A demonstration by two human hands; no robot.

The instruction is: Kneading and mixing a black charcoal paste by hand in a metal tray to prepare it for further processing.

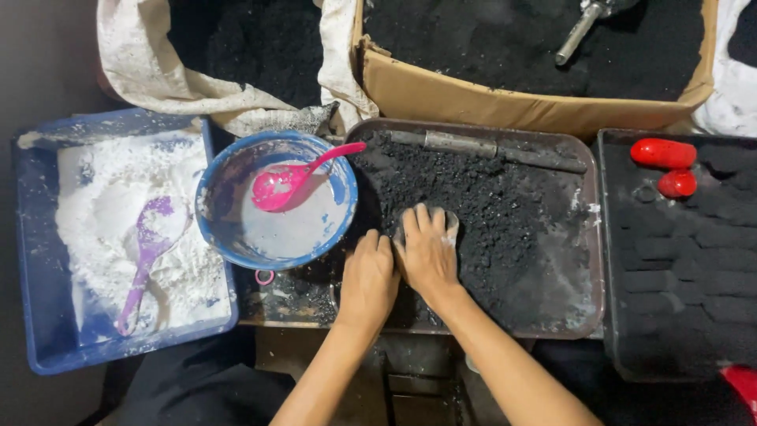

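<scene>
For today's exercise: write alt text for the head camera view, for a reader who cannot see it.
Seen from above, a left hand and right hand press together into black powder on a metal tray. Left of it stand a blue bowl with a pink spoon and a blue tub of white powder.

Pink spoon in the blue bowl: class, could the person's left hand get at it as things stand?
Probably yes. The pink spoon lies uncovered in the blue bowl, just up-left of the left hand, with nothing between them.
</scene>
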